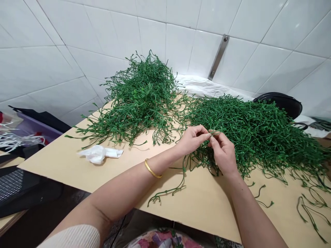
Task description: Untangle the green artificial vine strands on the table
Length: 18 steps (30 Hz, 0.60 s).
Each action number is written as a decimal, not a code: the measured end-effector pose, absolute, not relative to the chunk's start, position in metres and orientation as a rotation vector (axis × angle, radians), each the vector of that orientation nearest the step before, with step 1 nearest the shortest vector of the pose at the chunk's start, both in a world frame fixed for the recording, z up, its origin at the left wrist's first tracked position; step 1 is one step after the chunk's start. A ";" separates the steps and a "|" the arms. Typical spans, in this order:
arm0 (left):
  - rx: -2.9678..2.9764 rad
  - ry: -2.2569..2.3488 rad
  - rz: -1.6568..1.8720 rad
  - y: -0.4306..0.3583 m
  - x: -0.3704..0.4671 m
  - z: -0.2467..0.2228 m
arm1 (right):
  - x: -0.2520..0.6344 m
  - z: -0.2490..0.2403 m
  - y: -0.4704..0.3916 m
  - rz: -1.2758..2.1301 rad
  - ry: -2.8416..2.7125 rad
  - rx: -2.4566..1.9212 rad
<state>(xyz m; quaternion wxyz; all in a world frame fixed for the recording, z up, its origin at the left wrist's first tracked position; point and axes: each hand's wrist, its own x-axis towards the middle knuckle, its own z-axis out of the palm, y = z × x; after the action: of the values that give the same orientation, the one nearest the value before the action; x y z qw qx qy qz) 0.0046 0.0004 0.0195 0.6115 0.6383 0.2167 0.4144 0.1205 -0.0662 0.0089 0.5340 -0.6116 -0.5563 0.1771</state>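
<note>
My left hand [192, 139], with a gold bangle [152, 168] on its wrist, pinches a thin green plant stem [211, 132] between thumb and fingers. Just to its right, my right hand [223, 151] is closed on the same stem, and the fingertips of both hands almost meet. Fingers cover most of that stem. Behind and to the right of my hands spreads a large tangled heap of green stems [245, 127] with small forked tips, plastic-looking. One loose branched stem [170, 190] lies on the tan tabletop [201, 203] below my hands.
A taller heap of green stems [144, 89] rises at the back left. Crumpled white tissue [97, 154] lies in front of it. Black round items [280, 103] stand behind the right heap. A metal bracket [218, 57] is fixed to the tiled wall [178, 41]. More loose stems [311, 215] lie at right.
</note>
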 end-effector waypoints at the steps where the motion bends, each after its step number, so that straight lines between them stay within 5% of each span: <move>1: 1.438 0.509 0.940 0.000 0.005 0.019 | 0.121 0.009 -0.066 0.451 -1.313 -1.453; 18: 1.119 0.603 0.837 -0.004 0.009 0.017 | 0.123 0.008 -0.064 0.549 -1.234 -1.447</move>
<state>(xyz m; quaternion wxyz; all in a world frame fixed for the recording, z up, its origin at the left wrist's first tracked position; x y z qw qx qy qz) 0.0086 -0.0040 0.0172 0.7242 0.5070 0.2733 0.3792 0.1228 -0.0638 0.0084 0.5489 -0.6109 -0.5213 0.2318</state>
